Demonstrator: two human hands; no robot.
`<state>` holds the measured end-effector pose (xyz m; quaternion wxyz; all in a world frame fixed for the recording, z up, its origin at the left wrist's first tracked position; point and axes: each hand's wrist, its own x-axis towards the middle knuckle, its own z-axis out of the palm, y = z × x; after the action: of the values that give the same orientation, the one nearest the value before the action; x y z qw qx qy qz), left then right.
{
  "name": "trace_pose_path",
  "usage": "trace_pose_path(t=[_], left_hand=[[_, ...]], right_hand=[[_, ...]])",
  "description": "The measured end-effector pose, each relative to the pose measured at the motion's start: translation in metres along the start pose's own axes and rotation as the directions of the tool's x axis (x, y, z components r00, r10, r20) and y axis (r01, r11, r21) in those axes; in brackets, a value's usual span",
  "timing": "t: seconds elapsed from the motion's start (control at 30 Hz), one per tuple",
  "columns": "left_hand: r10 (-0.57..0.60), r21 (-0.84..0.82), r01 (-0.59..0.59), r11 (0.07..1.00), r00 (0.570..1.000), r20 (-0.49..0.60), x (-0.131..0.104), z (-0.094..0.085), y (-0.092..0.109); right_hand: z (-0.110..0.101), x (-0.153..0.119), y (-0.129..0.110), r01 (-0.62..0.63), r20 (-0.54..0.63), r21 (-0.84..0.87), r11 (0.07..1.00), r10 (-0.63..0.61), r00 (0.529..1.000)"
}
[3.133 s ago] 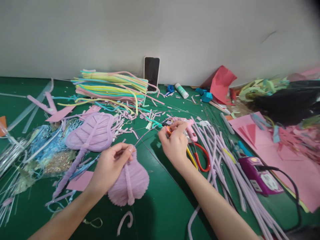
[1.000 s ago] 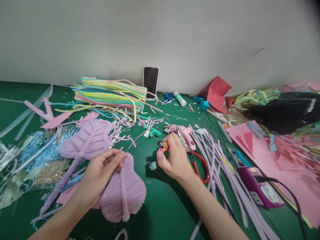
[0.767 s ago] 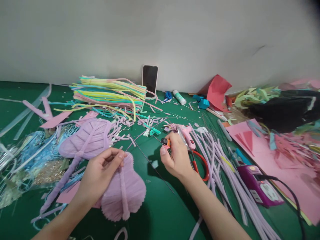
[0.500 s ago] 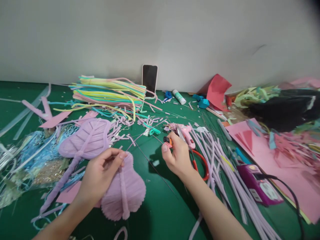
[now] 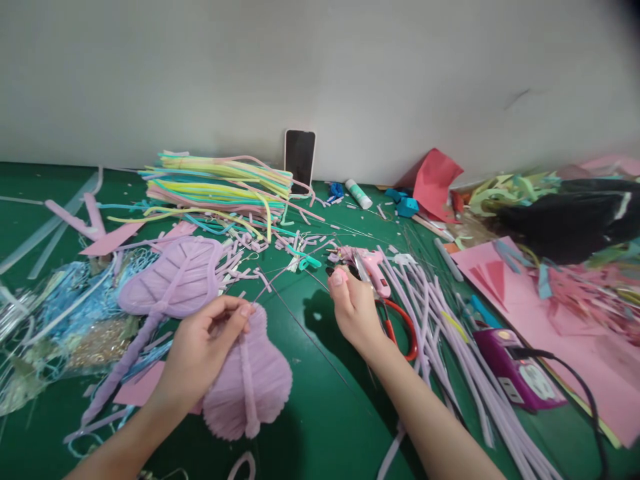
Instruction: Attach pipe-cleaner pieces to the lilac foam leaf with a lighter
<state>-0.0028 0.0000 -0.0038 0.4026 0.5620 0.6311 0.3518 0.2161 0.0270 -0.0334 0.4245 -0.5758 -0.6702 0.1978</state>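
Note:
My left hand point(image 5: 220, 333) pinches the top of a fuzzy lilac pipe-cleaner leaf point(image 5: 267, 387) with a scalloped edge and a raised middle rib. Thin stems stick out above its pinched end. My right hand point(image 5: 353, 303) is closed, thumb uppermost, around a small tool; only a dark tip point(image 5: 330, 271) shows and the fingers hide the rest. Red-handled scissors point(image 5: 413, 333) lie beside that wrist, with a pink glue gun point(image 5: 376, 270) just behind the hand. Left of my left hand lies another lilac leaf point(image 5: 173, 277) with a wrapped stem.
Bundled coloured pipe cleaners point(image 5: 215, 183) lie at the back, near a propped phone point(image 5: 300, 157) and a glue stick point(image 5: 359, 193). Loose lilac pipe cleaners point(image 5: 450, 340) spread at right beside a purple corded device point(image 5: 520, 370). Blue tassels point(image 5: 75, 300) are at left.
My right hand has shifted slightly right and turned, its thumb closing over the tool, whose orange part no longer shows. A pale scrap below it is gone from sight. My left hand stays nearly still.

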Motion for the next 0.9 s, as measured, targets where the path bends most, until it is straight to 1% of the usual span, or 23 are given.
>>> trace_pose_path(t=[0.27,0.47,0.63,0.77,0.9], left_hand=[[-0.006,0.002,0.006,1.000,1.000,0.000,0.000,-0.002,-0.001],[-0.004,0.017,0.004,1.000,1.000,0.006,-0.001,-0.001,0.000],[-0.015,0.023,0.014,1.000,1.000,0.016,-0.002,0.001,0.001],[-0.002,0.041,0.001,0.999,1.000,0.030,-0.003,0.000,-0.001],[0.010,0.062,-0.012,0.998,0.999,0.033,-0.002,0.000,-0.004]], right_hand=[[0.000,0.002,-0.002,-0.022,-0.024,-0.016,1.000,0.022,0.999],[-0.001,0.003,-0.001,-0.080,-0.090,-0.030,0.996,0.077,0.993],[-0.003,0.007,0.002,-0.100,-0.133,-0.033,0.994,0.095,0.987],[-0.003,0.011,0.005,-0.096,-0.136,-0.080,0.992,0.085,0.987],[-0.004,0.015,0.007,-0.099,-0.165,-0.146,0.984,0.074,0.984]])
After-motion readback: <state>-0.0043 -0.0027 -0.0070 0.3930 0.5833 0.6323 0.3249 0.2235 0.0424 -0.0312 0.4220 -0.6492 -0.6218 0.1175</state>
